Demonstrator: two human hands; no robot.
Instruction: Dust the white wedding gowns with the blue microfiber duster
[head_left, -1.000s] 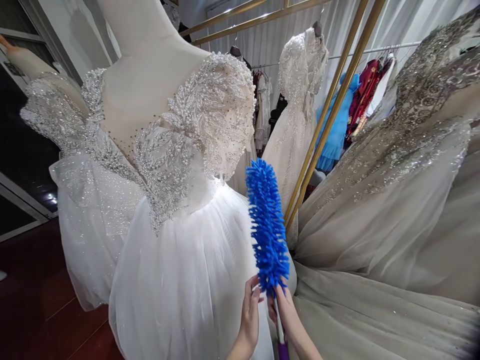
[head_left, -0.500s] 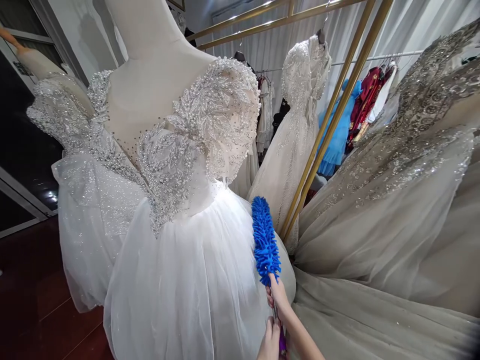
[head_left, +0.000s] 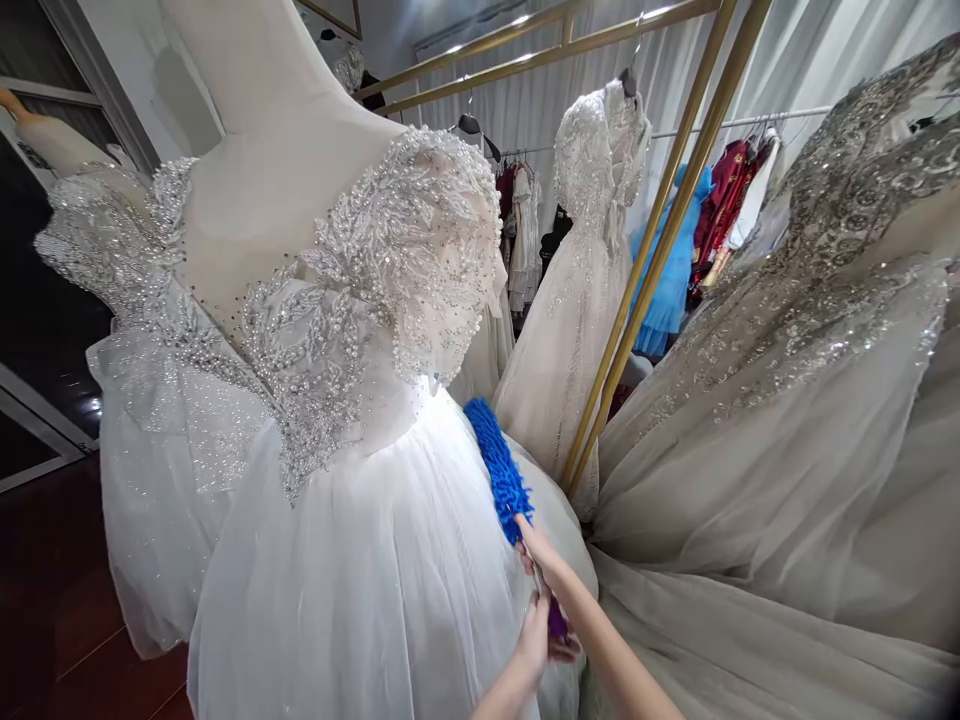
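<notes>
With the white beaded gown [head_left: 337, 560] at our left, our left hand [head_left: 538, 640] wraps the purple handle [head_left: 557, 622], our right hand [head_left: 541, 553] pinches the stem, and the blue duster [head_left: 497, 468] touches only the skirt's right hip, leaving most unbrushed, we judge.

A blue chenille duster [head_left: 497, 468] with a purple handle slants up-left from the gripping hands, its head resting against white tulle.
</notes>
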